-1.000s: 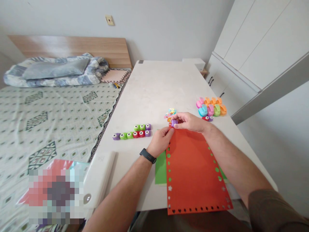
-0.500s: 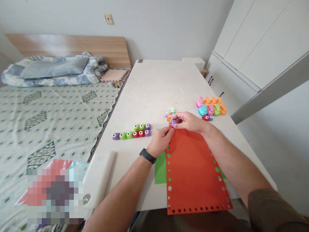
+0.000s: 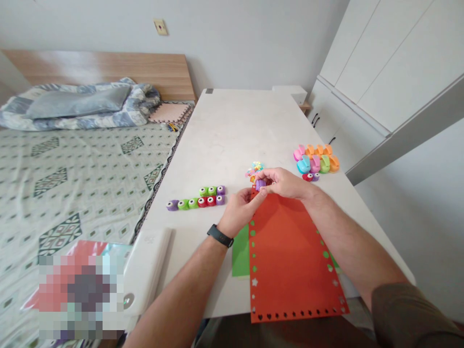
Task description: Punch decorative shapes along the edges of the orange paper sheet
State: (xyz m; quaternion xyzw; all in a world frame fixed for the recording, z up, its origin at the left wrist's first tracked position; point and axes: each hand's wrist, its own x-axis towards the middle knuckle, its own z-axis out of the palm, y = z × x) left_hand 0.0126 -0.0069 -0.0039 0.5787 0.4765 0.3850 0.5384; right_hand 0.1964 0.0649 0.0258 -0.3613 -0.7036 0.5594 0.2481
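Observation:
A sheet of orange-red paper lies lengthwise before me, with small shapes punched along its left, right and near edges. At its far left corner sits a purple craft paper punch, held in the curled fingers of my right hand. My left hand, with a black band on the wrist, pinches the paper's left edge close by. Its thumb reaches across to the punch, and its other fingers are partly hidden. Just beyond the punch is a small pile of colourful paper cut-outs. Green paper shows underneath the orange-red sheet.
Several small green, red and purple punches stand in rows to the left on the white table. Larger coloured punches are grouped at the right. A long white device lies at the near left, beside a bed.
My left thumb has moved right, from the paper's edge onto the punch. The punch and my right hand stay at the far left corner.

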